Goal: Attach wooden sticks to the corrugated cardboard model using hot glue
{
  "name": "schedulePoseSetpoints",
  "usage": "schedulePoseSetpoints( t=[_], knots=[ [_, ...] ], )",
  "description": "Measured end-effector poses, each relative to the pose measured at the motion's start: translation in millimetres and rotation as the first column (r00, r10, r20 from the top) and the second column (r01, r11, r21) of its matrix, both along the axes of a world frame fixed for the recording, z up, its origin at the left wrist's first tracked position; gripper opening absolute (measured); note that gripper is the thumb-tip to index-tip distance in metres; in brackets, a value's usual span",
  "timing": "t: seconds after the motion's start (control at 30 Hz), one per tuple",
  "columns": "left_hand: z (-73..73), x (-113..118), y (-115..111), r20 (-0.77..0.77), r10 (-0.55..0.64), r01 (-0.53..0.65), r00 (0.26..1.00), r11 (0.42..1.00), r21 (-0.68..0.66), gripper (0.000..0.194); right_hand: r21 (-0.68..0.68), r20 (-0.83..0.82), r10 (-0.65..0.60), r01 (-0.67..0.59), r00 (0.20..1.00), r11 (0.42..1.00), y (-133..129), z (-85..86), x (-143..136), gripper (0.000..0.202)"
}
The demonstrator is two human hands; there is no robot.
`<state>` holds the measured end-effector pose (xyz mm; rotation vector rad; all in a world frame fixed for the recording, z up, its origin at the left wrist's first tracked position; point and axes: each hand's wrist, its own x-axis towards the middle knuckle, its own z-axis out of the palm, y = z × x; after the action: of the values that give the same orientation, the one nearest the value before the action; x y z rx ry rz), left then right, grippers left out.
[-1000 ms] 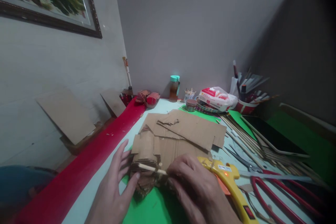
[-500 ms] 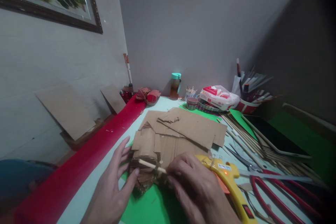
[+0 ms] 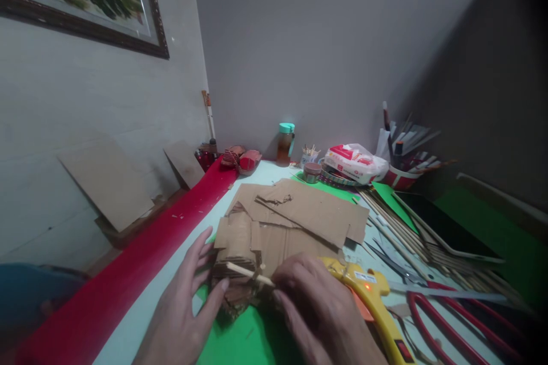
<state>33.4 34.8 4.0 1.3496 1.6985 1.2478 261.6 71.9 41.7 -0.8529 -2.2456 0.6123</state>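
Note:
A small built-up cardboard model (image 3: 238,239) with a curved top and layered, ridged edges stands on green paper (image 3: 240,336). My left hand (image 3: 188,291) curves around its left side, the thumb at the front and the other fingers along the side, loosely holding it. In front of the model a pale thin wooden stick (image 3: 246,271) lies slantwise, and my right hand (image 3: 319,302) pinches its right end. A short stick piece crosses it near the model's right corner. My right fingertips are partly hidden behind the knuckles.
Flat cardboard sheets (image 3: 308,208) lie behind the model. At right are a yellow glue gun (image 3: 372,291) with a lit orange light, red-handled scissors (image 3: 432,319), wooden sticks (image 3: 394,228) and a tablet (image 3: 445,222). A bottle (image 3: 285,145) stands at the back.
The view has tilted up slightly. Both hands, the stick and the model keep nearly the same places relative to each other.

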Motion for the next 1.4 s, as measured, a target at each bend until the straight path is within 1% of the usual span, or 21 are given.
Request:
schedulePoseSetpoints(
  t=[0.07, 0.17, 0.23, 0.3, 0.37, 0.4, 0.43, 0.47, 0.6, 0.67, 0.7, 0.77, 0.8, 0.9, 0.97, 1.1, 1.2, 1.3, 1.4],
  knots=[
    [1.4, 0.0, 0.0, -0.038, 0.019, -0.018, 0.999, 1.0, 0.026, 0.062, -0.016, -0.005, -0.008, 0.007, 1.0, 1.0, 0.1, 2.1, -0.1, 0.008],
    [5.1, -2.3, 0.0, -0.17, 0.083, -0.07, 0.982, 0.994, 0.081, 0.056, -0.013, -0.008, -0.016, 0.016, 1.0, 1.0, 0.1, 3.3, 0.0, 0.007],
    [7.8, -5.1, -1.5, -0.287, 0.133, -0.088, 0.949, 0.983, 0.163, 0.048, 0.009, 0.012, -0.028, 0.028, 1.0, 1.0, -0.4, 2.7, 0.3, 0.006],
    [10.5, -7.0, -4.3, -0.389, 0.192, -0.084, 0.901, 0.957, 0.279, 0.039, 0.022, 0.033, -0.045, 0.044, 0.998, 0.999, -1.4, 1.8, 0.4, 0.005],
    [13.6, -6.1, -7.4, -0.42, 0.281, -0.119, 0.863, 0.921, 0.372, 0.033, 0.026, 0.039, -0.052, 0.051, 0.998, 0.998, -2.3, 1.4, 0.1, 0.005],
    [15.3, -4.5, -8.9, -0.407, 0.329, -0.156, 0.852, 0.902, 0.401, 0.033, 0.024, 0.036, -0.057, 0.056, 0.998, 0.998, -2.7, 1.4, -0.1, 0.005],
    [17.0, -2.0, -10.0, -0.397, 0.352, -0.17, 0.847, 0.889, 0.425, 0.032, 0.02, 0.034, -0.061, 0.061, 0.998, 0.998, -2.9, 1.5, -0.3, 0.005],
    [18.7, 0.9, -10.9, -0.395, 0.355, -0.161, 0.847, 0.88, 0.447, 0.03, 0.015, 0.031, -0.069, 0.068, 0.997, 0.998, -3.0, 1.6, -0.5, 0.004],
    [23.8, 12.5, -10.7, -0.422, 0.285, -0.021, 0.861, 0.848, 0.53, 0.016, 0.015, 0.029, -0.072, 0.072, 0.997, 0.997, -2.2, 0.6, -0.4, 0.004],
    [24.8, 15.3, -8.5, -0.433, 0.248, 0.025, 0.867, 0.846, 0.533, 0.018, 0.032, 0.025, -0.07, 0.069, 0.997, 0.997, -1.5, -0.9, -0.7, 0.005],
    [25.1, 15.8, -7.1, -0.462, 0.216, 0.068, 0.86, 0.849, 0.524, 0.02, 0.038, 0.024, -0.069, 0.068, 0.997, 0.997, -1.2, -1.8, -0.9, 0.005],
    [25.7, 15.9, -4.3, -0.523, 0.168, 0.143, 0.836, 0.852, 0.503, 0.026, 0.041, 0.017, -0.079, 0.078, 0.997, 0.996, -1.0, -3.8, -1.7, 0.005],
    [26.1, 16.0, -3.1, -0.545, 0.167, 0.16, 0.821, 0.85, 0.502, 0.028, 0.04, 0.011, -0.08, 0.08, 0.997, 0.996, -1.1, -4.9, -2.3, 0.005],
    [27.8, 18.2, -1.7, -0.577, 0.208, 0.171, 0.79, 0.829, 0.533, 0.031, 0.044, -0.031, -0.077, 0.078, 0.997, 0.996, -1.4, -8.8, -4.6, 0.006],
    [28.7, 20.8, -2.4, -0.581, 0.21, 0.173, 0.787, 0.828, 0.533, 0.031, 0.057, -0.066, -0.069, 0.073, 0.995, 0.996, -0.9, -13.1, -7.1, 0.007],
    [27.8, 23.9, -5.1, -0.582, 0.181, 0.145, 0.793, 0.872, 0.468, 0.031, 0.152, -0.179, -0.107, 0.135, 0.978, 0.979, 3.8, -25.7, -14.9, 0.007],
    [25.0, 23.0, -5.8, -0.569, 0.181, 0.126, 0.802, 0.88, 0.458, 0.029, 0.212, -0.234, -0.134, 0.185, 0.963, 0.96, 7.1, -31.6, -18.8, 0.006],
    [22.5, 22.1, -5.3, -0.552, 0.208, 0.11, 0.808, 0.866, 0.488, 0.029, 0.247, -0.225, -0.137, 0.193, 0.965, 0.95, 6.6, -27.0, -17.2, 0.005],
    [23.0, 22.6, -5.2, -0.554, 0.242, 0.102, 0.796, 0.849, 0.518, 0.029, 0.206, -0.103, -0.096, 0.115, 0.99, 0.972, 3.0, -14.0, -11.4, 0.005]
  ],
)
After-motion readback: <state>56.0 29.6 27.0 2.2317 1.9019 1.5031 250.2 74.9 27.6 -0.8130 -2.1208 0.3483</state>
